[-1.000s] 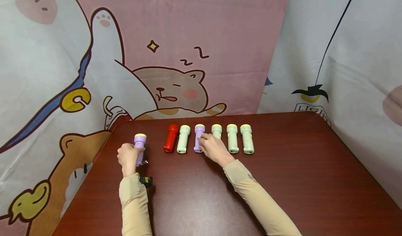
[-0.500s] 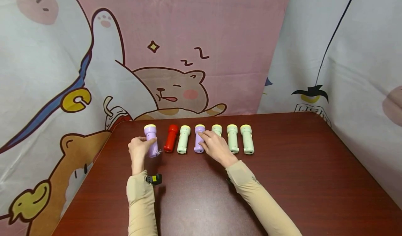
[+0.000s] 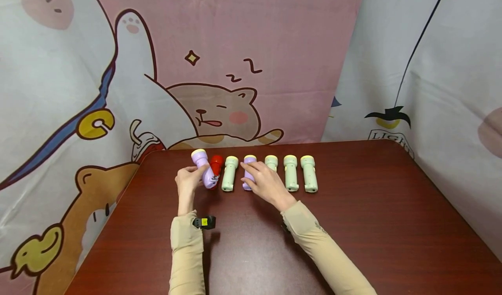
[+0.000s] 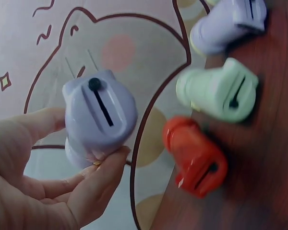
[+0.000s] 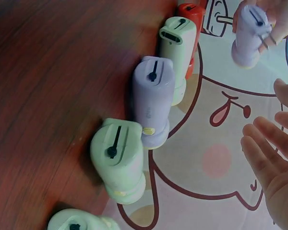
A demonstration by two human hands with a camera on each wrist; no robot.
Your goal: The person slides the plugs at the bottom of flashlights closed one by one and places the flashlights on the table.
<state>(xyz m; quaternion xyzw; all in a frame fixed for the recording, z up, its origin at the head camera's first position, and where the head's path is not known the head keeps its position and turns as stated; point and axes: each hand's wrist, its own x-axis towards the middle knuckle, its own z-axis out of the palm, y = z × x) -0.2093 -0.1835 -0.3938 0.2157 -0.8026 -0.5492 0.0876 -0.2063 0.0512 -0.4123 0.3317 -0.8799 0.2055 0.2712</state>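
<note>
My left hand [image 3: 187, 181] grips a purple flashlight [image 3: 204, 167] by its body, raised off the table and tilted, overlapping the red flashlight [image 3: 217, 161] in the head view. Two thin metal prongs [image 4: 92, 60] stick out from its lower end, above the thumb and fingers in the left wrist view. My right hand [image 3: 268, 185] hovers over the row with loosely extended fingers, holding nothing. Below it are a second purple flashlight [image 5: 153, 96] and a pale green one [image 5: 117, 153], both partly covered by the hand in the head view.
Another pale green flashlight [image 3: 229, 175] lies between the red and purple ones. Two more pale green flashlights, one [image 3: 290, 174] beside the other [image 3: 309, 175], end the row at right. A cartoon-printed cloth [image 3: 298, 68] hangs behind the brown table [image 3: 392, 225].
My left hand has carried the purple flashlight rightward and away from me, from the left of the row to over the red one. My right hand has barely moved; its fingers have lifted and spread slightly.
</note>
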